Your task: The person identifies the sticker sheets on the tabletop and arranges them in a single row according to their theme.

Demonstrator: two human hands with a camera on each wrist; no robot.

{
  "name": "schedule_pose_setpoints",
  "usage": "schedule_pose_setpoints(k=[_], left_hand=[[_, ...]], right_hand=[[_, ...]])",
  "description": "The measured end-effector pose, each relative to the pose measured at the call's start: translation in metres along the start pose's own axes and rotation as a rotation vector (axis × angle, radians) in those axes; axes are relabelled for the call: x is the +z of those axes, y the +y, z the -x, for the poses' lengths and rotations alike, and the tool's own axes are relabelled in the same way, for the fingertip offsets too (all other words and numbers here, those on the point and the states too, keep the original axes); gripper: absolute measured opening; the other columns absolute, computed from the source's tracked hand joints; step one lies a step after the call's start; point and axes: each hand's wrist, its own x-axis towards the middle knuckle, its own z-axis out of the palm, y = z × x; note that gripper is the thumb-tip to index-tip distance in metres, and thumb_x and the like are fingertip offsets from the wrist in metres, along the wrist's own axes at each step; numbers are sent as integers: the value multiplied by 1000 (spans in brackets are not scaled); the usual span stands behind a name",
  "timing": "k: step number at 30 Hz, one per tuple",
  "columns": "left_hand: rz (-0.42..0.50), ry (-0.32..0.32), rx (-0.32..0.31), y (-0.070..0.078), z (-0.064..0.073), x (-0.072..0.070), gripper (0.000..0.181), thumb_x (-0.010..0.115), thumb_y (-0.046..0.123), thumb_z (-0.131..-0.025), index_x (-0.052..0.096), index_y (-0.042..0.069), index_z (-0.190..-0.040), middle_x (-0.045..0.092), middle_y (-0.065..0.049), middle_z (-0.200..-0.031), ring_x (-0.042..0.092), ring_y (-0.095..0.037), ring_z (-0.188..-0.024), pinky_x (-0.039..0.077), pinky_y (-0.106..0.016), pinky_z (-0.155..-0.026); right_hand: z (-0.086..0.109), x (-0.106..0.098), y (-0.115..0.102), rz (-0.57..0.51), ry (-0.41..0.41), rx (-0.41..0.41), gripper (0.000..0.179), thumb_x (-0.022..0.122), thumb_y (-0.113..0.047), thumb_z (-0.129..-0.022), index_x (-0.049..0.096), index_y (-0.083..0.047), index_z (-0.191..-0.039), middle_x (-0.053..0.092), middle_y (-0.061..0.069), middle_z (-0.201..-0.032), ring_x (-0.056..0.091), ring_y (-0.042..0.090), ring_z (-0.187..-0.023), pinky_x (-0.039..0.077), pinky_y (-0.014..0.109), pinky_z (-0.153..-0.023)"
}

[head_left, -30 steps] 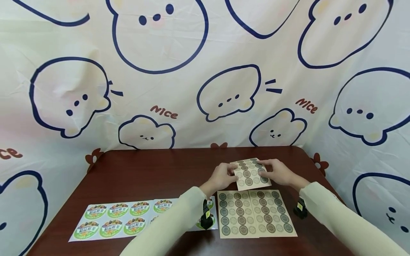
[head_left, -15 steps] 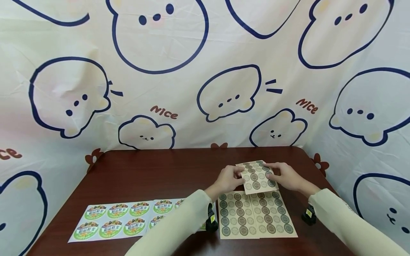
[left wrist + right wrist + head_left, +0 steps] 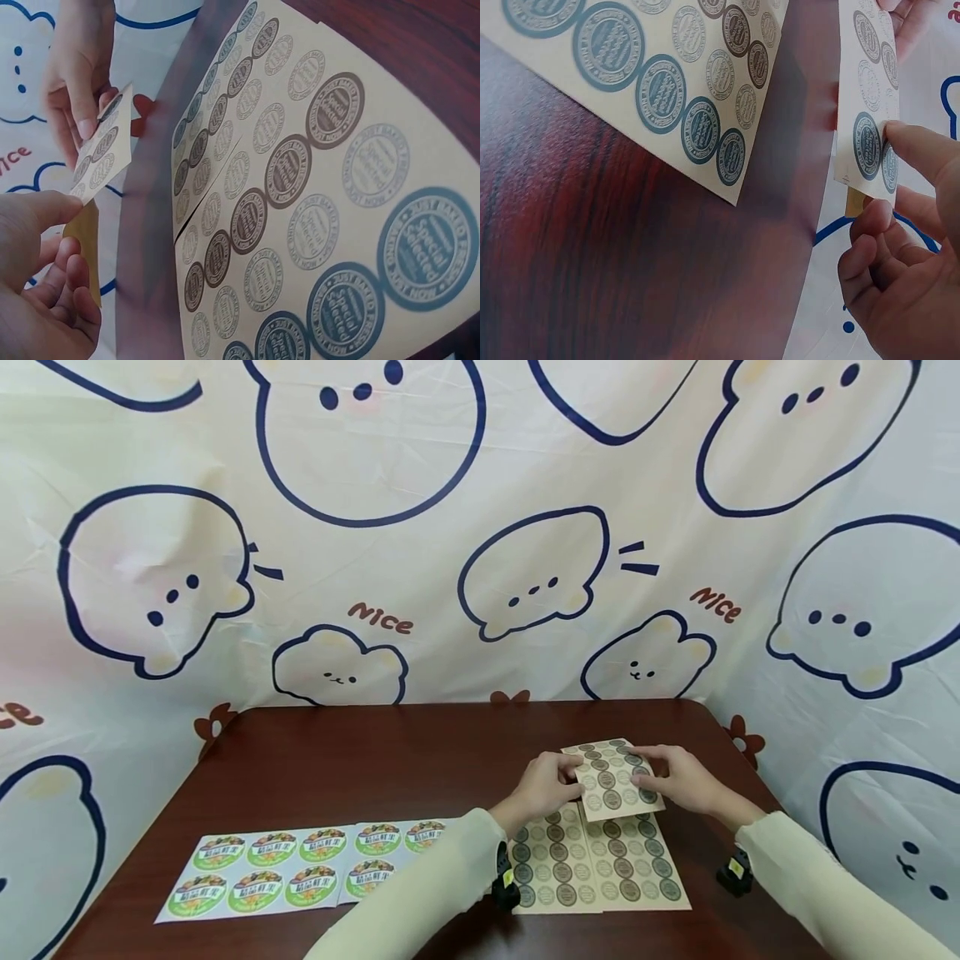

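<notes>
Both hands hold a cream sheet of round stickers (image 3: 611,789) up in the air, above the far edge of the sheets on the table. My left hand (image 3: 543,787) pinches its left side between thumb and fingers. On the opposite side, the right hand (image 3: 678,777) grips it with the thumb on top, seen closely in the right wrist view, where a brownish-yellow strip (image 3: 855,202) shows below the sheet. Two matching sticker sheets, a left one (image 3: 574,885) and a right one (image 3: 645,889), lie side by side, with grey, brown and pale circles reading "Special Selected".
White sheets with green oval fruit stickers (image 3: 256,891) lie on the left of the dark red-brown table (image 3: 390,752), partly behind the left sleeve (image 3: 420,893). A cartoon-print cloth (image 3: 420,560) hangs behind and at both sides. Each wrist wears a small black device (image 3: 735,871).
Both hands have carried the held sticker sheet to the right and a little nearer. It now overlaps the far edge of the right-hand sheet below. The sheets on the table stay put.
</notes>
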Motion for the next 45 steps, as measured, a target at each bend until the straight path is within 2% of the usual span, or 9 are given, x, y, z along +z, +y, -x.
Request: schedule_pose_setpoints(k=[5, 14, 21, 24, 28, 31, 34, 38, 45], left_hand=[[19, -17, 7, 1, 1, 3, 43, 70, 6, -92, 65, 9, -135, 62, 1, -93, 46, -4, -66, 39, -19, -60], [21, -26, 19, 3, 4, 8, 43, 71, 6, -92, 66, 9, -134, 63, 1, -94, 45, -3, -64, 39, -18, -59], [42, -55, 7, 8, 9, 15, 42, 71, 8, -93, 66, 9, -135, 62, 2, -97, 45, -2, -64, 40, -18, -60], [36, -50, 12, 11, 9, 18, 42, 71, 7, -93, 66, 9, -134, 62, 3, -96, 45, -3, -63, 39, -18, -59], [-16, -44, 42, 13, 7, 23, 42, 71, 8, -92, 67, 10, -134, 63, 4, -95, 45, -1, -63, 39, -17, -59], [-56, -39, 64, 15, 7, 26, 43, 72, 8, -91, 67, 11, -133, 64, 4, -95, 45, 1, -63, 39, -17, -60], [-61, -47, 58, 16, 7, 28, 43, 72, 9, -91, 67, 11, -133, 65, 3, -96, 45, 0, -63, 38, -17, -59], [-61, -51, 49, 17, 8, 30, 42, 71, 10, -91, 67, 12, -133, 65, 1, -96, 45, 0, -63, 38, -17, -59], [-88, -47, 80, 20, 7, 40, 40, 73, 9, -90, 70, 12, -130, 69, 2, -97, 45, 3, -66, 40, -15, -63]], right_hand=[[7, -3, 0, 8, 6, 14, 60, 72, -25, -94, 53, 0, -145, 55, 31, -140, 37, 10, -43, 37, 28, -42], [20, -4, 5, 20, -5, 24, 62, 73, -29, -94, 53, -1, -145, 65, 17, -110, 45, 11, -46, 42, 28, -45], [28, -3, 13, 20, -3, 26, 60, 73, -26, -93, 54, 0, -144, 56, 31, -139, 37, 9, -44, 39, 27, -43], [30, -6, 17, 15, -4, 29, 60, 73, -26, -93, 54, 0, -144, 66, 25, -118, 39, 9, -43, 40, 27, -43], [34, -13, 21, -19, -1, 2, 59, 72, -26, -94, 54, 0, -143, 69, 14, -102, 45, 10, -46, 42, 27, -45], [36, -16, 24, -43, 0, -32, 57, 72, -24, -94, 55, 2, -142, 70, 14, -106, 45, 9, -48, 41, 26, -46], [38, -17, 26, -45, 1, -51, 56, 72, -22, -94, 55, 4, -141, 70, 13, -101, 44, 7, -48, 40, 26, -46], [41, -17, 28, -54, 9, -59, 55, 73, -20, -93, 56, 5, -140, 70, 17, -107, 44, 7, -48, 40, 26, -46], [48, -18, 38, -35, 22, -65, 55, 74, -17, -92, 57, 6, -138, 69, 22, -117, 44, 5, -51, 40, 25, -47]])
